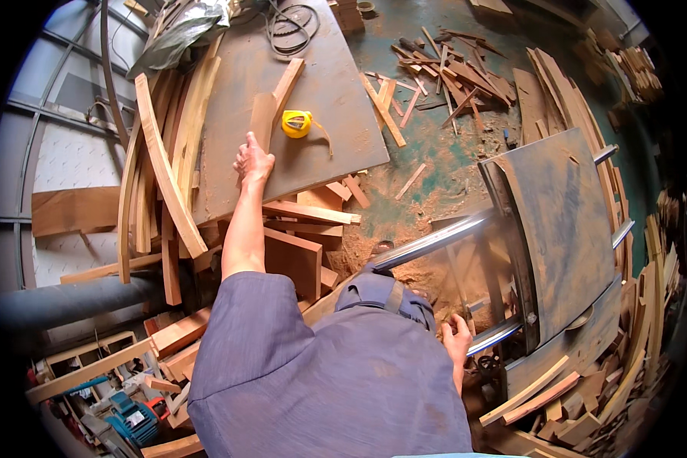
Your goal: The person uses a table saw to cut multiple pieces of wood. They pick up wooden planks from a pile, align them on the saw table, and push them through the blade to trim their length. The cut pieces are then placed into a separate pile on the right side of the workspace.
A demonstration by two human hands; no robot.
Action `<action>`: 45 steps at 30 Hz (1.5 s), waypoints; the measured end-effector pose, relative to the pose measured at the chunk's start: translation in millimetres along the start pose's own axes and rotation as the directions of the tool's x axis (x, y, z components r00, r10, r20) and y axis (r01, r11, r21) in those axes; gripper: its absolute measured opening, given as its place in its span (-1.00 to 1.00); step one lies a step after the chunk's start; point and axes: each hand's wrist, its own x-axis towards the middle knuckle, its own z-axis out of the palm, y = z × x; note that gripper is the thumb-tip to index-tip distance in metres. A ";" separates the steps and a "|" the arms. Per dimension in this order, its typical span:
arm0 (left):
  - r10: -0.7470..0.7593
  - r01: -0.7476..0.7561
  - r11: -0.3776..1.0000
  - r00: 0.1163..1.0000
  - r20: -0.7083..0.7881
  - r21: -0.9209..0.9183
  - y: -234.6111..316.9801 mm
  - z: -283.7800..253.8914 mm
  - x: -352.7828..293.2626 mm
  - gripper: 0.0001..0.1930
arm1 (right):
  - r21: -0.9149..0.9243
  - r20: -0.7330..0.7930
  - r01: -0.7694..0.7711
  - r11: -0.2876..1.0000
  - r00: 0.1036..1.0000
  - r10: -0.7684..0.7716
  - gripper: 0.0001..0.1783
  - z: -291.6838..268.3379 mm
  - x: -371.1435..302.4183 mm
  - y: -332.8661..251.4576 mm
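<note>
My left hand reaches forward over a brown board-topped table. It is closed round the near end of a short flat wooden piece. A second, slightly curved wooden piece lies against the far end of that one. Just right of them sits a yellow tape measure, a bit of its tape sticking out toward me. Low at my right side, my right hand hangs near a shiny metal rail. Its fingers are loosely bent and apart, with nothing visible in them.
Curved wooden strips lean along the table's left side. Black coiled bands lie at its far end. Offcuts and sawdust cover the floor ahead. To my right, a large panel rests on metal rails. A blue motor is at lower left.
</note>
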 end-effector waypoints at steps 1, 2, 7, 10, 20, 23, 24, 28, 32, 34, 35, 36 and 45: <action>0.000 0.000 1.000 1.000 -0.015 -0.009 0.5 -1.4 -2.4 -0.10 | 0.014 0.024 -0.023 1.000 0.999 0.022 -0.59 4.3 0.0 -6.4; 0.000 0.000 1.000 1.000 -0.030 -0.019 -2.2 -1.3 -4.2 -0.10 | 0.027 0.048 -0.046 0.999 0.998 0.045 -0.59 7.5 0.0 -11.7; -0.008 0.006 0.999 0.999 -0.036 -0.053 -18.6 3.8 1.3 -0.10 | -0.127 0.087 0.200 0.972 0.978 -0.190 -0.57 -1.7 4.9 -39.5; 0.071 -0.070 0.997 0.994 -0.087 0.006 -28.0 2.2 15.6 -0.12 | -0.095 0.050 0.180 0.979 0.983 -0.176 -0.59 -7.3 12.8 -32.3; 0.173 -0.212 0.871 0.977 -0.127 -0.444 -48.1 22.9 52.2 -0.16 | -0.080 -0.197 -0.133 0.988 0.974 0.115 -0.62 -16.3 -42.5 19.7; 0.197 -0.309 0.882 0.927 -0.318 -0.355 -25.2 -0.7 26.2 -0.16 | 0.010 -0.345 -0.255 0.967 0.907 0.242 -0.66 9.6 -71.8 43.4; 0.199 -0.342 0.871 0.903 -0.381 -0.354 -16.1 -10.0 9.7 -0.16 | 0.061 -0.375 -0.254 0.965 0.890 0.258 -0.67 16.8 -79.2 54.3; 0.265 -0.469 0.779 0.848 -0.459 -0.416 11.0 -31.4 -41.3 -0.16 | 0.279 -0.336 -0.549 0.788 0.713 0.615 -0.63 45.5 -118.0 52.6; 0.445 -0.488 0.627 0.864 -0.235 -0.607 66.6 -5.2 -106.4 -0.16 | 0.388 -0.342 -0.620 0.682 0.590 0.731 -0.62 47.4 -132.7 66.8; 0.300 -0.097 0.586 0.948 0.103 -0.805 106.1 25.2 -158.7 -0.24 | 0.429 -0.362 -0.634 0.644 0.532 0.765 -0.64 25.3 -130.5 81.5; 0.460 -0.127 0.488 0.878 0.131 -0.863 122.1 41.2 -190.5 -0.29 | 0.432 -0.390 -0.615 0.660 0.532 0.751 -0.63 11.9 -131.5 89.9; 0.629 -0.153 0.444 0.755 0.186 -0.883 110.1 95.3 -153.0 -0.25 | 0.433 -0.413 -0.587 0.683 0.544 0.730 -0.62 -4.0 -130.0 97.8; 0.838 -0.395 0.494 -0.020 0.545 -0.774 162.9 80.9 -491.5 -0.62 | 0.640 -0.360 -0.336 0.691 0.663 0.656 -0.66 -28.3 -147.0 115.7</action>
